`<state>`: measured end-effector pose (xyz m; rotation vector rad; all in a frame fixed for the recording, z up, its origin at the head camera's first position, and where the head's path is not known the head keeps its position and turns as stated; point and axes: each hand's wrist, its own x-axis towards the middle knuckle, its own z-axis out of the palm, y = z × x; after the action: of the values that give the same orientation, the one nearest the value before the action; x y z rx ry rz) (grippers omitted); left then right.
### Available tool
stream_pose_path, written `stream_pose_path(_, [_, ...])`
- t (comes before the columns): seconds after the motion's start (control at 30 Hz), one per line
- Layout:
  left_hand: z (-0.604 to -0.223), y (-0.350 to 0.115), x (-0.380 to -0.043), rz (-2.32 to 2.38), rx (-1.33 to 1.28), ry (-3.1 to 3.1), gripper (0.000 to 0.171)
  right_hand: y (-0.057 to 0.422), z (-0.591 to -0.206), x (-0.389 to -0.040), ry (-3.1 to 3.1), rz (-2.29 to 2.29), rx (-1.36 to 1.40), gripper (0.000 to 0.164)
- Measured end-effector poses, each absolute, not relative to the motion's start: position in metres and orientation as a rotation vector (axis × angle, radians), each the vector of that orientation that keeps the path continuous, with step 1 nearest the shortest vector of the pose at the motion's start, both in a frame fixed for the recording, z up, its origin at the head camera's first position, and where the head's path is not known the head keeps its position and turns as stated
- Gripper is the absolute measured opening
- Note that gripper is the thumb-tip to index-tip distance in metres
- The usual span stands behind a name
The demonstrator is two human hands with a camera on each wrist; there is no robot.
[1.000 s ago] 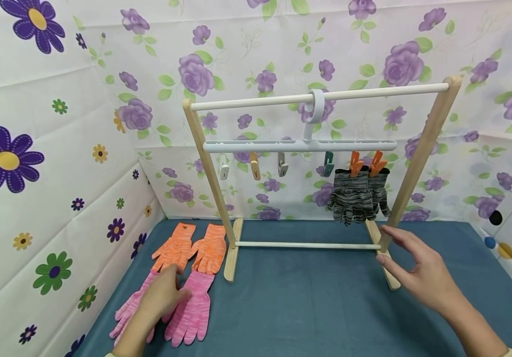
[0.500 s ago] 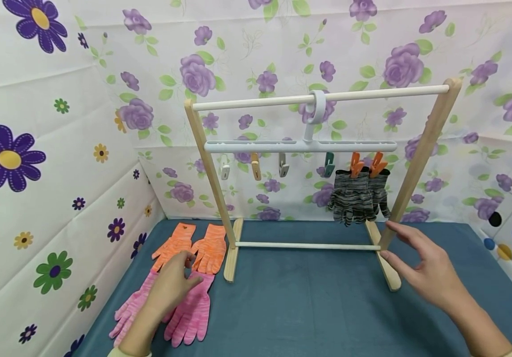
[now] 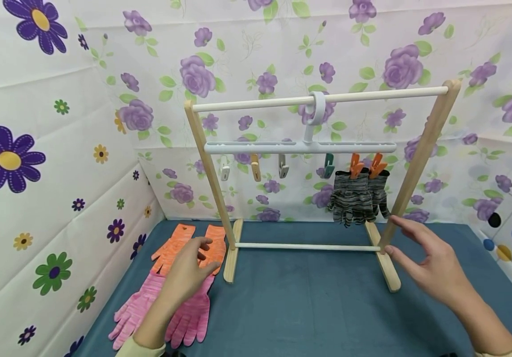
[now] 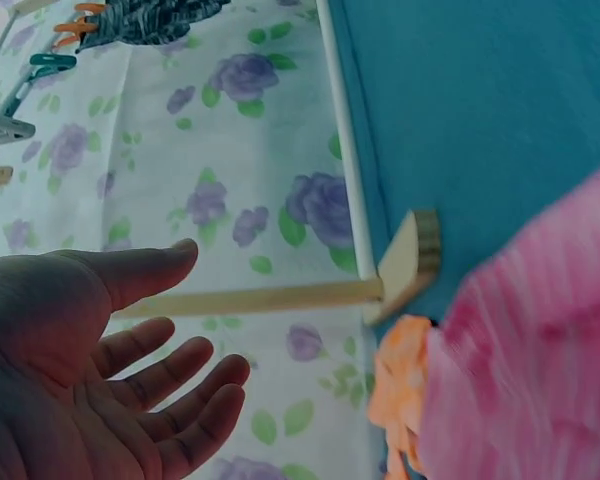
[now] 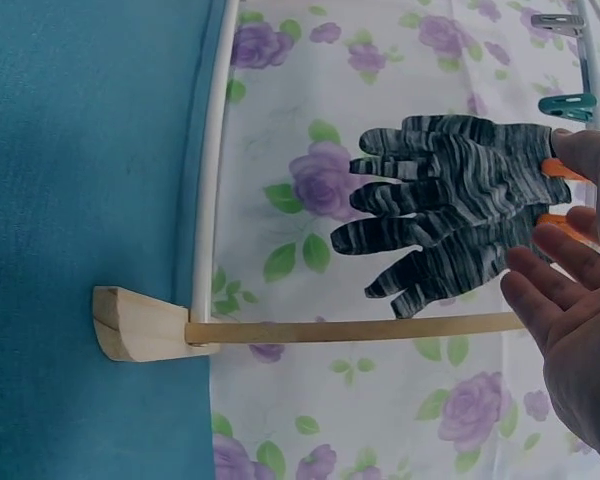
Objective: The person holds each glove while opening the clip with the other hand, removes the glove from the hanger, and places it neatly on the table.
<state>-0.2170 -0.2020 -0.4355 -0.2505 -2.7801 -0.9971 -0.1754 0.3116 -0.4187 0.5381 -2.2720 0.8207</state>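
Grip empty on both sides: left hand [image 3: 189,270], thumb and fingers apart, raised near the orange gloves [image 3: 179,241] just left of the wooden rack [image 3: 215,188]; right hand [image 3: 436,267], likewise parted, at the rack's right post [image 3: 422,158], contact unclear. Pink gloves [image 3: 191,320] also lie left of the rack, nearer the person. Grey-black gloves [image 3: 351,196] hang by orange clips [image 3: 356,165] from the white hanger [image 3: 256,147], toward the rack's right side.

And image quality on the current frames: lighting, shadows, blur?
Head: bright, fairly even, a soft shadow on the blue cloth near the right hand. Left wrist: dimmer, the left hand in shade, the close pink glove looking soft. Right wrist: also dim, right hand shaded, but stripes on the grey gloves readable.
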Motion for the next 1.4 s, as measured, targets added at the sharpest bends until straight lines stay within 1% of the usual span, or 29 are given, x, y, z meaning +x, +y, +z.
stream_pose_path(0.2, [-0.428, -0.183, -0.221, -1.069, -0.335, -2.695, 0.058, 0.311, -0.413, -0.176, -2.267, 0.818, 0.54, 0.084])
stream_pose_path(0.43, [-0.421, -0.165, -0.227, -1.116, -0.41, -2.6, 0.06, 0.31, -0.408, -0.177, -2.265, 0.806, 0.54, 0.086])
stream_pose_path(0.8, [-0.411, -0.136, -0.235, -1.271, -0.483, -2.536, 0.062, 0.31, -0.398, -0.18, -2.261, 0.799, 0.544, 0.085])
stream_pose_path(1.4, [-0.396, -0.095, -0.25, -1.394, -0.641, -2.509, 0.064, 0.304, -0.383, -0.189, -2.243, 0.775, 0.559, 0.08])
